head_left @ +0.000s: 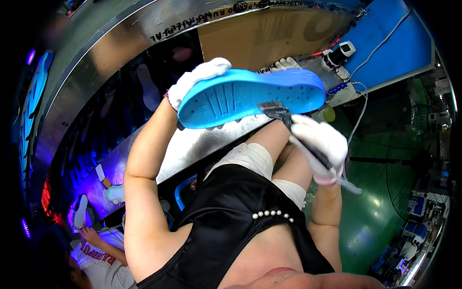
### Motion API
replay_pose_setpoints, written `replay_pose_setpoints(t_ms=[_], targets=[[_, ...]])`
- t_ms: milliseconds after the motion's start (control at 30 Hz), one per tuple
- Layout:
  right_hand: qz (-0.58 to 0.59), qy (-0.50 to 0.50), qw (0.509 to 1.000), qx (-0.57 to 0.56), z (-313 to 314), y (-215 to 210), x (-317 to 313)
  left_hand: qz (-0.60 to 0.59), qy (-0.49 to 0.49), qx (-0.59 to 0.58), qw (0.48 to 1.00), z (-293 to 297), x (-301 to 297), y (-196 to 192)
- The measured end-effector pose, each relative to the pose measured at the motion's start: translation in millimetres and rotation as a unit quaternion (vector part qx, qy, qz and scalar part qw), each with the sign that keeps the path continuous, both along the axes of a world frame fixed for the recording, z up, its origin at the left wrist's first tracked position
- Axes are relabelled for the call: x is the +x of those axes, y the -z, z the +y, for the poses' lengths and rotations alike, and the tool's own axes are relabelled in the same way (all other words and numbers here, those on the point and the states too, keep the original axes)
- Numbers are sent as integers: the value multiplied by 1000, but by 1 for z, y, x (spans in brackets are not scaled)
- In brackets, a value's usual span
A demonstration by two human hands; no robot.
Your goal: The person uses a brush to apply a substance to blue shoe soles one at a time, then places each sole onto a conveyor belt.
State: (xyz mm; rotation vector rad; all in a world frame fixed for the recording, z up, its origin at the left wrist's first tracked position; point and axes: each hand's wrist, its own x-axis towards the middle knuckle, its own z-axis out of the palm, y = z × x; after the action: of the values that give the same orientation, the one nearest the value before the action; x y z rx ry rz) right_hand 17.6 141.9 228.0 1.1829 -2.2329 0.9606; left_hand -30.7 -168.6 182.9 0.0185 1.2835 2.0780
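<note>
My left hand (195, 82), in a white glove, holds a blue shoe sole (250, 95) up at its left end, ribbed underside toward me. My right hand (321, 143), also gloved in white, grips a small black-handled brush (279, 111) whose bristles touch the sole's lower edge near the middle. The brush handle runs down through my right fist and sticks out below it.
A metal conveyor housing (110, 62) curves across the left and top, with dark shelves of soles under purple light. A blue bench (399, 48) with a white cable and a small device stands at the upper right. Another person (96, 255) sits at lower left. Green floor lies at right.
</note>
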Motion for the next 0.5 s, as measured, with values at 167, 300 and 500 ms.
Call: replay_pose_setpoints(t_ms=[167, 300, 500], targets=[[-22, -80, 994, 70, -3, -11, 14, 5, -23, -15, 1000, -9, 1, 2], [21, 6, 999, -41, 0, 14, -13, -19, -11, 151, 988, -17, 20, -6], [-94, -142, 979, -114, -10, 6, 11, 203, -74, 327, 920, -38, 55, -59]])
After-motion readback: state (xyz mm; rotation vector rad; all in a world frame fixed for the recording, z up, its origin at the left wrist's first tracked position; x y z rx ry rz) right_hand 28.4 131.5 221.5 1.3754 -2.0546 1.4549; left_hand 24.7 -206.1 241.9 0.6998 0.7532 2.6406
